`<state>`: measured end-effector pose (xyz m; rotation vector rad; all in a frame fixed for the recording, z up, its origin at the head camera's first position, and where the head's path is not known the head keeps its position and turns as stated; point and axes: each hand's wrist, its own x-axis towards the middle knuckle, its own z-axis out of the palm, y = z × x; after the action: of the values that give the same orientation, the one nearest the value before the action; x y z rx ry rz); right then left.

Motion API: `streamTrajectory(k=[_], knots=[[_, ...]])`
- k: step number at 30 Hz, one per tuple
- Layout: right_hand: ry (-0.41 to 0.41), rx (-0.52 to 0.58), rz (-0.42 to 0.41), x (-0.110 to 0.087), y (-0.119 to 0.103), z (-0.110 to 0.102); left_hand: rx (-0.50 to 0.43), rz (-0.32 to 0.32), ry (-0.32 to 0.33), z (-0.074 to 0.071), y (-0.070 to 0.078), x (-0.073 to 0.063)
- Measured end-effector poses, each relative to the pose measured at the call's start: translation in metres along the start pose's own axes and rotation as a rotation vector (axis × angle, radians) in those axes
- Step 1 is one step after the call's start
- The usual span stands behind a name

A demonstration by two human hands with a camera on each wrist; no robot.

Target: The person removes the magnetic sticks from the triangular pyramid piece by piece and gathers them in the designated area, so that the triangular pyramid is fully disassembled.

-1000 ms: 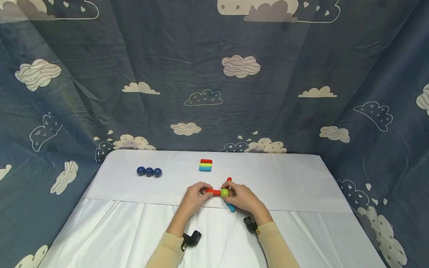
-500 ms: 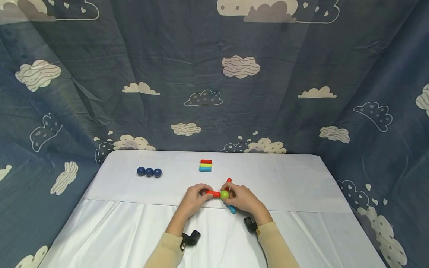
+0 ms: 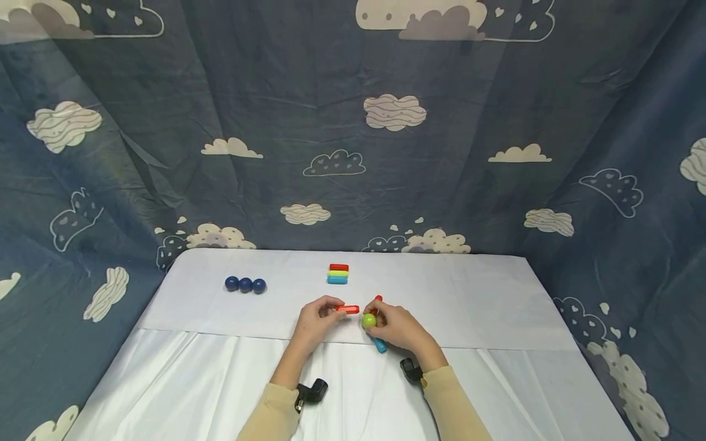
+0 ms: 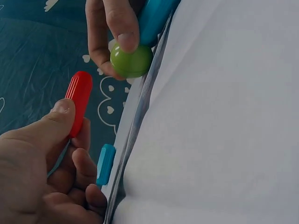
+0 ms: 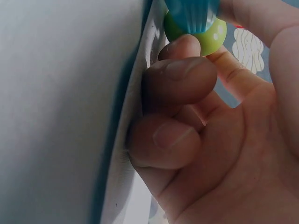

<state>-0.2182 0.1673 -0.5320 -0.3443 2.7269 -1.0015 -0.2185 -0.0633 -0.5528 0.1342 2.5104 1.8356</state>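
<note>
Between thumb and fingers, my left hand [image 3: 315, 323] pinches a red stick [image 3: 349, 310], which points right toward the green ball. A small gap separates that stick from the ball in the head view. My right hand [image 3: 401, 327] grips the green ball [image 3: 369, 320] with thumb and fingertips. From the ball a blue stick [image 3: 379, 345] slants toward the front, and a second red stick [image 3: 377, 299] points to the back, partly hidden by the fingers. In the left wrist view the red stick [image 4: 81, 98] shows grooves along its end, and the blue stick [image 4: 156, 21] meets the ball.
Three dark blue balls [image 3: 245, 285] sit in a row at the back left of the white table [image 3: 452, 294]. Behind the hands lie a red stick [image 3: 339, 267], a yellow stick [image 3: 338, 273] and a blue stick [image 3: 337, 280] side by side. A cloud-print curtain [image 3: 331, 122] surrounds the table.
The left hand has drawn the red stick off the green ball, moving it slightly left and back. The right hand still holds the ball in nearly the same place.
</note>
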Motion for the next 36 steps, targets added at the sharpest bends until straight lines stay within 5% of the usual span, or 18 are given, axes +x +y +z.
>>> streamTrajectory(k=[7, 14, 21, 28, 36], knots=[[0.004, 0.004, 0.024, -0.001, 0.000, 0.000, -0.058, -0.029, 0.060, -0.012, 0.007, 0.010], [0.010, 0.000, 0.017, -0.001, 0.001, -0.001, -0.007, 0.046, 0.164, -0.026, 0.019, 0.030], [0.009, 0.010, 0.014, -0.002, 0.001, -0.002, -0.017, 0.035, 0.173, -0.035, 0.030, 0.054], [0.004, 0.007, 0.002, -0.001, 0.001, -0.001, -0.021, -0.004, 0.168, -0.034, 0.015, 0.073], [0.001, 0.008, -0.009, 0.000, 0.002, -0.001, 0.004, -0.034, 0.200, -0.022, -0.011, 0.073]])
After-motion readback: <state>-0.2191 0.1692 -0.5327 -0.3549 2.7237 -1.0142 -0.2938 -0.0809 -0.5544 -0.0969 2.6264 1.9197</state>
